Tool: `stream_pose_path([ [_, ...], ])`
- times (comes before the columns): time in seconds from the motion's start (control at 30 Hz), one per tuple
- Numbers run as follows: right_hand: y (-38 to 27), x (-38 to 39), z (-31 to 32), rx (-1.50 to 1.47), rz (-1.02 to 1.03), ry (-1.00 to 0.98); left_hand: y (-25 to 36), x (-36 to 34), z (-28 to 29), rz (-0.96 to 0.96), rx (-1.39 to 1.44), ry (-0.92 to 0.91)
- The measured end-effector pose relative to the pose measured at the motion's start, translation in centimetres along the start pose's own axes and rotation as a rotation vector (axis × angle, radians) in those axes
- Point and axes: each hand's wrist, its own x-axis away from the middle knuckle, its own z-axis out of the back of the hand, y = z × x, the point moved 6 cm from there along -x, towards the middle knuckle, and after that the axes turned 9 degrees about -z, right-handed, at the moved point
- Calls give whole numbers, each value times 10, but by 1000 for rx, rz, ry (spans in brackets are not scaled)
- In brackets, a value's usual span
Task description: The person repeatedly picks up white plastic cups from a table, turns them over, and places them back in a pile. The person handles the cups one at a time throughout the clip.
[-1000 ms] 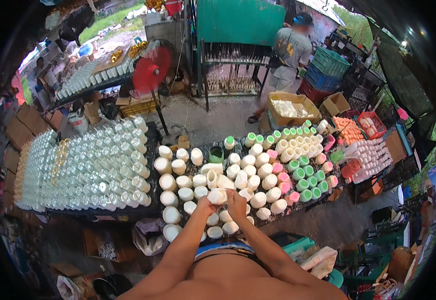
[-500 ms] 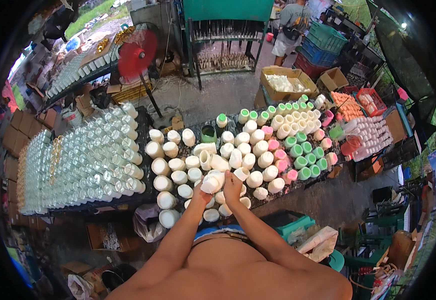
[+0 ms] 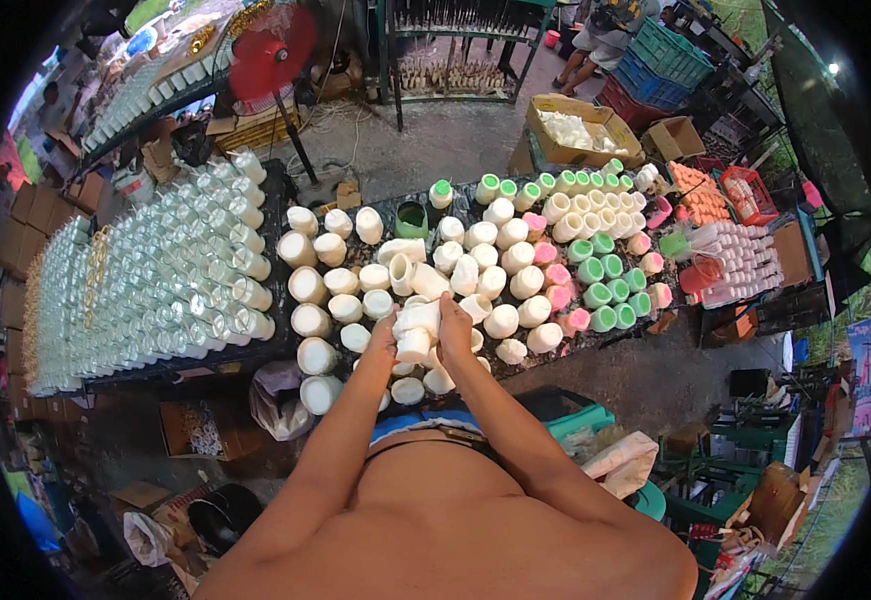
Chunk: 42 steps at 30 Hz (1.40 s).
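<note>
White cylinder (image 3: 417,322), lumpy, between fingers (image 3: 450,312)

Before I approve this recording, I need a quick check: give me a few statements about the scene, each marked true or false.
1. The left hand and right hand are both on a white piece. True.
2. The blue crate sits above the green crate. False: the green one is above the blue.
3. The open cardboard box holds white material. True.
4. The dark green container is nearer the person than the hands. False: it is farther away.
</note>
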Motion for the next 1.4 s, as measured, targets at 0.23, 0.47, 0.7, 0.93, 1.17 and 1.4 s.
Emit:
stream_pose_path([
  [0.23, 5, -4, -8, -48, -151, -60, 0, -5, -8, 145, 8, -170],
  [0.47, 26, -18, -19, -289, -582, -358, 12, -17, -22, 183, -231, -218],
  [0.7, 11, -46, -20, -511, -502, -481, 35, 53, -93, -320, -160, -314],
  [0.93, -36, -8, -25, 360, -493, -64, 58, 54, -77, -484, -436, -147],
  [1.17, -51, 29, -50, 765, -428, -295, 65, 40, -72, -708, -794, -87],
  [1.4, -54, 39, -56, 698, -296, -405, 107, 62, -114, -1091, -1200, 51],
])
